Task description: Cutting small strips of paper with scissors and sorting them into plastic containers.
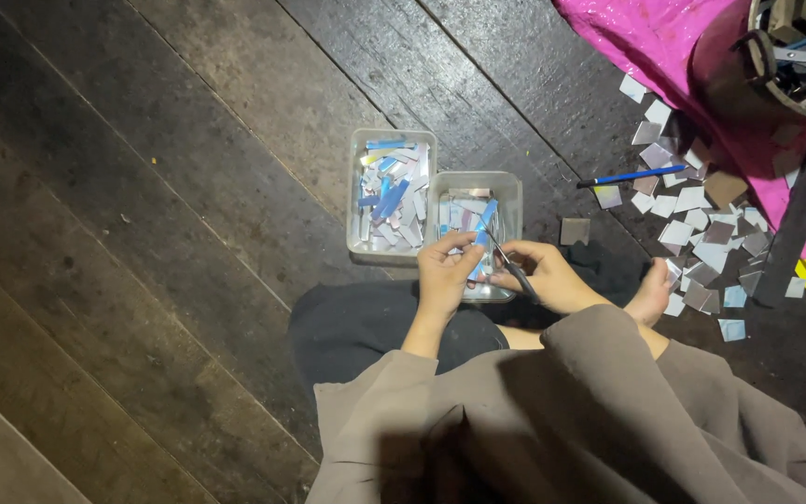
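Blue-and-silver strips already fill two clear tubs (pixel 358 245). Left hand (pixel 447 271) pinches another strip (pixel 479 250) above the nearer tub; right hand (pixel 545 277) grips closed scissors (pixel 512 271). Many uncut squares (pixel 692 229) lie on the floor.

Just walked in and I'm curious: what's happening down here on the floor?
A person sits on a dark wooden floor, holding a small bluish strip in the left hand and a pair of scissors in the right hand. Just in front are two clear plastic tubs: one full of cut strips, the other under the hands. To the right lie scattered shiny square pieces, a blue pen and a pink sheet.
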